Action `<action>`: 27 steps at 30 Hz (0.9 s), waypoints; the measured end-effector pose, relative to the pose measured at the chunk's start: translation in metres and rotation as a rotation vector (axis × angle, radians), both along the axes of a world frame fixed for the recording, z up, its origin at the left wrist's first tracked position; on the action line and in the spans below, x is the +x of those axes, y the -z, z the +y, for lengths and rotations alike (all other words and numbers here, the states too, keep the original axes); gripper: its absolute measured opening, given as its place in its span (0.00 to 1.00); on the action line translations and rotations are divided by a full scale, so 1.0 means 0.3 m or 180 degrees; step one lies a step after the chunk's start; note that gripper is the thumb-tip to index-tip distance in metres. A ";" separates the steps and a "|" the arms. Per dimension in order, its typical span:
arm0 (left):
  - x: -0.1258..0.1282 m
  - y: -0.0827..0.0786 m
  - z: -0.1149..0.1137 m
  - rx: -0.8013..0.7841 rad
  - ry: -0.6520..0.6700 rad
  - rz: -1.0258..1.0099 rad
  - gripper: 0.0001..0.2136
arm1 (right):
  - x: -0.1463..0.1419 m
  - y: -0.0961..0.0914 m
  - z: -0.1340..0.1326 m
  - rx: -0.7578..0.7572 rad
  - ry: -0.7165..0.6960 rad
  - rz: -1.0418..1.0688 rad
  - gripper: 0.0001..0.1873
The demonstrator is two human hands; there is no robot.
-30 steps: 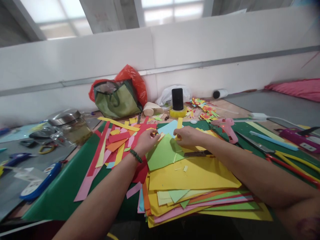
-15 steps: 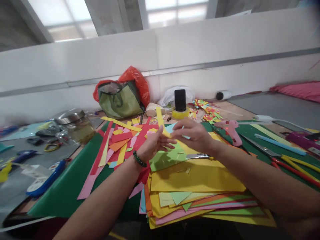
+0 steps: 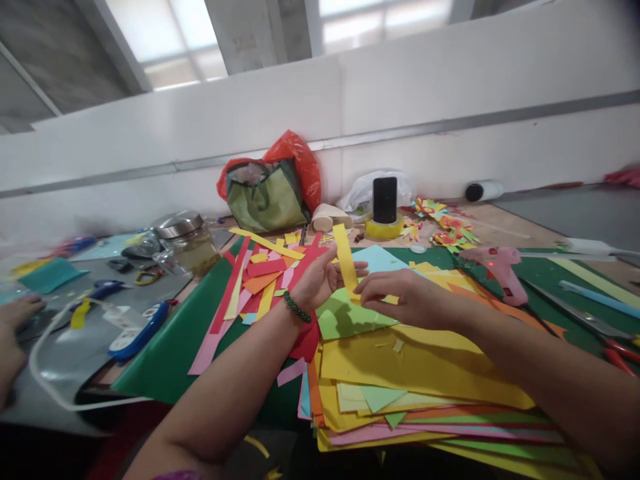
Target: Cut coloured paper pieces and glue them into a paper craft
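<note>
A yellow paper strip [image 3: 345,257] stands upright between my hands, above the stack of coloured paper. My left hand [image 3: 320,280], with a dark green bead bracelet [image 3: 296,307], steadies it; the thumb lies along its left edge and the other fingers reach behind it. At its lower end, the fingertips of my right hand [image 3: 400,295] pinch the strip. Beneath them lie a light green sheet [image 3: 345,317] and yellow sheets [image 3: 425,363]. Red, pink, orange and yellow offcuts [image 3: 265,270] are scattered to the left.
A pink glue gun [image 3: 500,267] and large scissors [image 3: 585,317] lie on the right. Behind are a phone [image 3: 385,200] on a tape roll [image 3: 383,228], paper flowers [image 3: 450,230], and a green bag [image 3: 265,200]. Left are a glass jar [image 3: 187,243], a blue-white power strip [image 3: 140,333] and another person's hand [image 3: 15,333].
The view has swung left, bringing another person's hand into sight. My right hand has come down along the yellow strip, which now shows more of its length.
</note>
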State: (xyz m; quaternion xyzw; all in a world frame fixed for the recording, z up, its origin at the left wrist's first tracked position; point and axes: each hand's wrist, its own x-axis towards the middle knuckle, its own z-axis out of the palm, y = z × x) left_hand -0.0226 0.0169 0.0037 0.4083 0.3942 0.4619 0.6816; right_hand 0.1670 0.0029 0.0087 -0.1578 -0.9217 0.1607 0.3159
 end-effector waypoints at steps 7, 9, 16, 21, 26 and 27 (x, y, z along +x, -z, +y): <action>-0.009 0.000 0.015 0.0412 -0.1417 0.0968 0.15 | 0.040 -0.059 0.061 -0.0831 0.1556 0.2578 0.07; -0.014 -0.015 0.017 0.0082 -0.1668 0.0239 0.11 | 0.046 -0.082 0.079 -0.1189 0.1495 0.3099 0.11; -0.021 -0.021 -0.001 -0.0315 -0.0834 -0.0964 0.20 | -0.041 -0.061 0.066 -0.2674 0.0639 0.3217 0.20; -0.007 -0.001 -0.020 0.0613 0.0634 -0.0526 0.22 | -0.106 -0.013 0.087 -0.3160 0.0618 0.2313 0.20; 0.000 0.012 -0.021 0.0913 0.0803 -0.0211 0.19 | -0.098 -0.057 0.126 -0.3312 0.0718 0.2155 0.15; -0.002 0.010 -0.020 0.0919 0.0753 -0.0217 0.16 | -0.090 -0.074 0.133 -0.3363 0.0687 0.2197 0.13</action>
